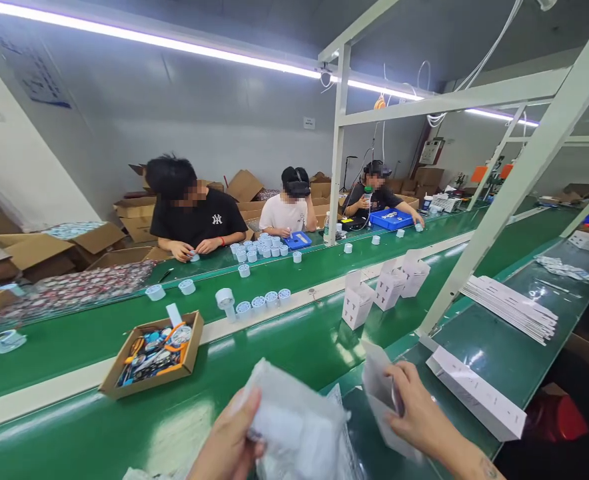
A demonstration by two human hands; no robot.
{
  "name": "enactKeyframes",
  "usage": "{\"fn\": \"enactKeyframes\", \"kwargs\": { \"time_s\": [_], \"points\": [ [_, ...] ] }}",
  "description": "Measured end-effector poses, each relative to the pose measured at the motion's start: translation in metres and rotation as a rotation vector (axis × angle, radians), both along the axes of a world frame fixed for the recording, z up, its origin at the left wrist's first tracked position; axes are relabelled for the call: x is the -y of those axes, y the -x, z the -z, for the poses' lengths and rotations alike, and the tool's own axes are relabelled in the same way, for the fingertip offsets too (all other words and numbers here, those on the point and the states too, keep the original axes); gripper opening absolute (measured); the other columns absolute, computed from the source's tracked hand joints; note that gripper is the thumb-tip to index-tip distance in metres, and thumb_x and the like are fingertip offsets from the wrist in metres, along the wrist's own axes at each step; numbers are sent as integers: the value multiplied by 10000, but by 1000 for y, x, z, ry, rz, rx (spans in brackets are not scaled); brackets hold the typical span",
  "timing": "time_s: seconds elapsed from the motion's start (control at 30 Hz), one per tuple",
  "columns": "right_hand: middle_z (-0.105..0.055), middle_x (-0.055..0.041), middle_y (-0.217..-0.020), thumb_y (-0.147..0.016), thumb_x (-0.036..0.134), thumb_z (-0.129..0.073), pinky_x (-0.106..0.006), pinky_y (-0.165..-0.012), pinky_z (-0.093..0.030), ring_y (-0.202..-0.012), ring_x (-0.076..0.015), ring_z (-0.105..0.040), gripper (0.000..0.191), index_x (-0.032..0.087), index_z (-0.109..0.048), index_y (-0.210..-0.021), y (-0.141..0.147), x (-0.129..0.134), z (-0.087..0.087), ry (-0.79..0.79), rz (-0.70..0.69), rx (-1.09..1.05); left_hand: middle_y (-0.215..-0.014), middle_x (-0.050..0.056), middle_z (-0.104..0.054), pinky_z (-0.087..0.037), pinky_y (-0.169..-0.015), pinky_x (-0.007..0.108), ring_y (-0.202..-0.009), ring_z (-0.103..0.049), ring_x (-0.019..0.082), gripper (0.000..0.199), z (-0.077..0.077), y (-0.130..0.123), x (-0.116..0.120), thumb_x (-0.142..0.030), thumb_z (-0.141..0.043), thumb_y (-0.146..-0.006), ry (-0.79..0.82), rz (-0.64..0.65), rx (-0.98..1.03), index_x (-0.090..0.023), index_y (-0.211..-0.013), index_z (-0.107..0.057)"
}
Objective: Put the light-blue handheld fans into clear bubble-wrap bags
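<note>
Pinching a clear plastic bag (299, 427) with my left hand (229, 443), fingers curled tight onto its left edge, thumb tip on the film. Bag is crumpled, translucent white, something pale inside that I can't make out; it sits at bottom centre just above the green belt (284, 347). My right hand (417, 417) grips a small white carton (382, 400), fingers wrapped over its right side, thumb hidden behind it. Carton is thin card, tilted, top flap sticking up, just right of the bag and not clearly touching it. A flat white box (477, 397) lies on the darker side shelf (499, 347) just right of that hand. Stack of flat white cards (512, 308) sits farther back on the same shelf. On the belt ahead: an open cardboard tray (152, 353) holding mixed tools with orange handles, a row of small pale blue cups (264, 301), and three erected white cartons (384, 288) standing upright. Across the belt three people sit working, the nearest in a black shirt (199, 223) with both hands on a cup.
</note>
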State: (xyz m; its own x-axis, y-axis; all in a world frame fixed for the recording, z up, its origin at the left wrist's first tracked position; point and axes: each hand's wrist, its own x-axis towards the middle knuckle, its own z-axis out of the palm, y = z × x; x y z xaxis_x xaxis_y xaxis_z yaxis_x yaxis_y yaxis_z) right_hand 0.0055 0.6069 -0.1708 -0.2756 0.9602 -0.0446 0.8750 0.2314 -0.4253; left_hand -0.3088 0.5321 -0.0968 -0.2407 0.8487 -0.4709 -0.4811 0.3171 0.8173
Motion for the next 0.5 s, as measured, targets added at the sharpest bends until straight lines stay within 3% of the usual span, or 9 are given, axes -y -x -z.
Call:
{"fn": "enactKeyframes", "kwargs": {
  "time_s": [0.07,0.13,0.3,0.37,0.5],
  "points": [
    [-444,-100,-1289,-658,162,-589,-343,-1033,-421,-1215,-232,-506,584,217,-471,-1228,21,14,-3,-6,-82,-225,-773,0,-631,-445,-488,212,-640,-555,137,603,-3,-26,-16,-535,-849,-530,-99,55,22,-191,-966,-613],
    [-450,-121,-1293,-644,179,-636,-406,-1070,-393,-1254,-282,-477,610,198,-466,-1229,34,23,5,2,-111,-385,-855,23,-645,-488,-528,256,-702,-592,176,525,5,-46,-27,-510,-776,-621,-177,120,-101,-198,-994,-576],
    [-466,-141,-1281,-636,193,-692,-458,-1067,-395,-1264,-328,-478,479,208,-507,-1078,31,30,46,-15,-52,-459,-913,92,-627,-506,-815,415,-877,-587,263,185,31,-73,-33,-342,-562,-804,-383,284,-983,-204,-927,-571],
    [-450,-147,-1302,-637,191,-693,-453,-1081,-384,-1283,-321,-468,497,212,-493,-1091,27,31,57,-51,-38,-459,-992,133,-621,-467,-888,437,-963,-570,284,155,25,-85,-37,-252,-501,-840,-443,465,-1230,-184,-944,-594],
    [-462,-155,-1318,-599,184,-709,-451,-1085,-384,-1296,-328,-464,533,216,-494,-1086,23,34,67,-69,-34,-503,-1044,176,-621,-488,-838,439,-983,-600,315,245,1,-120,-50,-206,-483,-875,-303,800,-1410,-135,-1079,-598]
  ]
}}
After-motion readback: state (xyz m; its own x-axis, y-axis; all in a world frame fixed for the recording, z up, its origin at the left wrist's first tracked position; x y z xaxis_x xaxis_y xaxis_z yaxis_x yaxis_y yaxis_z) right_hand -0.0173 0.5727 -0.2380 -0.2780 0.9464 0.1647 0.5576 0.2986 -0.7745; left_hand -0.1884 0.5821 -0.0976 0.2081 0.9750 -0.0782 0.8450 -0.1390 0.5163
